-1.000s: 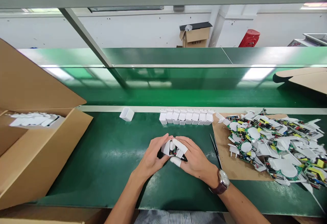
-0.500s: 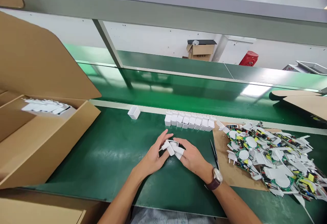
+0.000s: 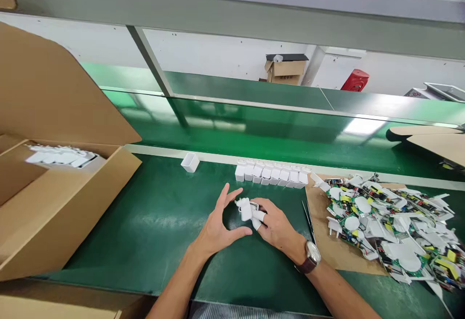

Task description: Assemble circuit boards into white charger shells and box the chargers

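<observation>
A small white plastic part (image 3: 245, 209), which looks like a charger housing piece, is gripped in my right hand (image 3: 278, 222). White covers sit on some of that hand's fingertips. My left hand (image 3: 217, 227) is open just left of the part, thumb and fingers spread around it without closing on it. Beyond the hands stands a row of several white plastic casings (image 3: 271, 174). One more white casing (image 3: 190, 162), open at the top, stands apart to the left. A pair of dark tweezers (image 3: 309, 221) lies right of my right hand.
A pile of circuit boards with white plastic parts (image 3: 381, 227) covers a cardboard sheet (image 3: 323, 239) at right. On the left, an open cardboard box (image 3: 72, 217) holds white pieces (image 3: 61, 155). A metal frame beam (image 3: 232, 13) crosses above the green bench (image 3: 163, 222).
My left hand has let go of the white part and opened beside it. My right hand still holds the part, now turned to show a broader face. The camera view has shifted slightly.
</observation>
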Available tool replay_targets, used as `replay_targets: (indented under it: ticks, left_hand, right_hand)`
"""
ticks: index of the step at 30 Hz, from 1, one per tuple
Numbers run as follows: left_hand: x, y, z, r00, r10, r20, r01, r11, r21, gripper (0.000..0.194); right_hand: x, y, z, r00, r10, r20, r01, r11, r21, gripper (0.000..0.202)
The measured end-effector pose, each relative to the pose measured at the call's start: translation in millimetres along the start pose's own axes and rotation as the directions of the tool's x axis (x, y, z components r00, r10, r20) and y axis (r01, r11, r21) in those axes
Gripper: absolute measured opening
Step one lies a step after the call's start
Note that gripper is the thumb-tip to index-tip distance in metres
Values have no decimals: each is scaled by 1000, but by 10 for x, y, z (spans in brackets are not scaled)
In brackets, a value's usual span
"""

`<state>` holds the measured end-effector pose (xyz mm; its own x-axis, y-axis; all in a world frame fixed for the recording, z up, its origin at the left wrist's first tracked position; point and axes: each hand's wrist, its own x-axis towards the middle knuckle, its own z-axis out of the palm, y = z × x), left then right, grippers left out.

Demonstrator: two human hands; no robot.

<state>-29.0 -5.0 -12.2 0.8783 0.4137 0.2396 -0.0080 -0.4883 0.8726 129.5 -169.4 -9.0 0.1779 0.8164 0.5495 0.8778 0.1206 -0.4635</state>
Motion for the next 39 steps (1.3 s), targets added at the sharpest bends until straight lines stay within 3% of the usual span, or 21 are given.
replay_targets:
  ticks: [5,9,16,23,29,32,39]
  left_hand:
    - [3,-51,38,996,54,-64,-46,992,121,67]
    - [5,-116,58,993,26,-117,-21,999,45,50]
    - [20,-132,81,993,29,-111,-34,999,-42,42]
    - [22,-142,68,994,-12,-105,5,997,-71,37]
    - [30,-113,36,993,-114,-34,116,993,38,33]
    - [27,-81,22,989,-146,15,145,986,84,34]
    - [34,-69,25,985,-171,16,169,983,68,43]
  right_hand:
    - [-45,12,56,999,37,11,-38,999,11,38]
    - [-59,-28,53,999,43,-1,-43,998,-47,37]
    - [-49,-62,30,987,160,3,-160,984,82,32]
    - [-13,-94,7,984,118,130,-112,992,-57,30]
    - [-85,-2,-4,962,257,98,-272,940,207,43]
    - [-121,17,12,948,309,74,-318,918,236,41]
    - [-121,-3,57,993,117,6,-118,993,14,34]
